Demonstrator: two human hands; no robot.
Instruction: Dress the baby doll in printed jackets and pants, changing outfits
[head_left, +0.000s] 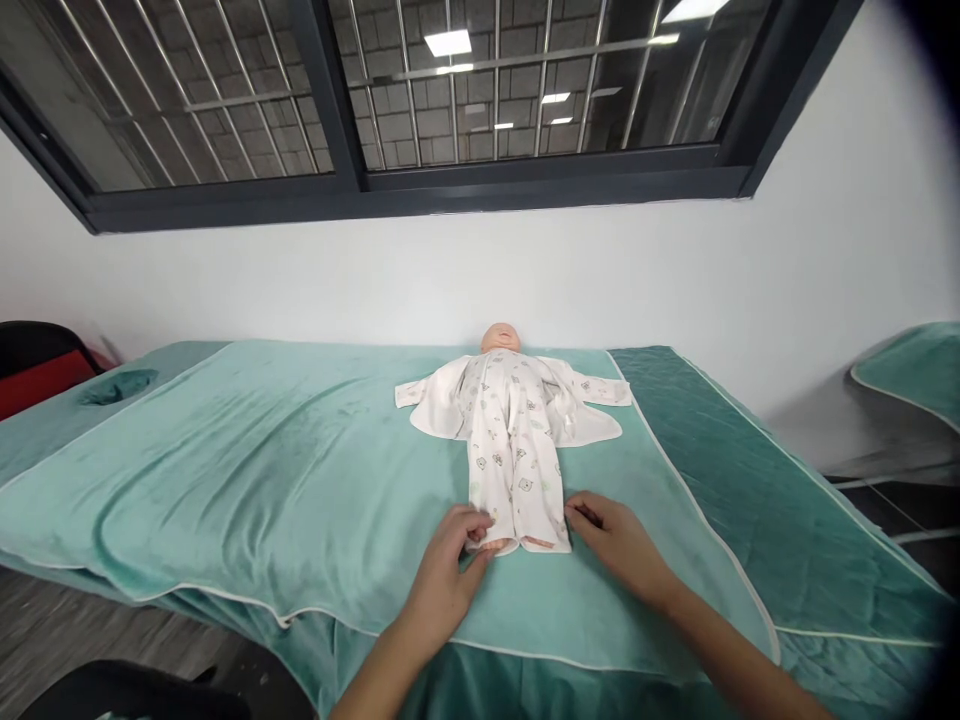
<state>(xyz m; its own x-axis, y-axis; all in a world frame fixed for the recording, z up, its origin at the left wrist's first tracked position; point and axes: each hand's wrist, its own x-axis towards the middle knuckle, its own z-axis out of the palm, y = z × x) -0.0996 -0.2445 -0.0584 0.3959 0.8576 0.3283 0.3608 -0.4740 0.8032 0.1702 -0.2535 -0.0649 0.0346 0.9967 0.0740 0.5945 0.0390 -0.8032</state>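
A baby doll (500, 337) lies on its back on the green velvet bed cover (300, 450), its head toward the wall. White printed baby trousers (517, 470) stretch along its front, with something skin-coloured showing at both leg openings. Spread out under and beside the doll is a white baby top (442, 400), its sleeves reaching to both sides. My left hand (454, 560) is curled with its fingertips on the left trouser cuff. At the outer edge of the other leg, my right hand (611, 535) pinches the fabric.
A white wall (525, 270) rises behind the bed, below a dark-framed barred window (495, 190). On the left the bed has a face hole (120, 387), with a red and black object (45, 375) beyond. Another green-covered surface (919, 370) stands at the right.
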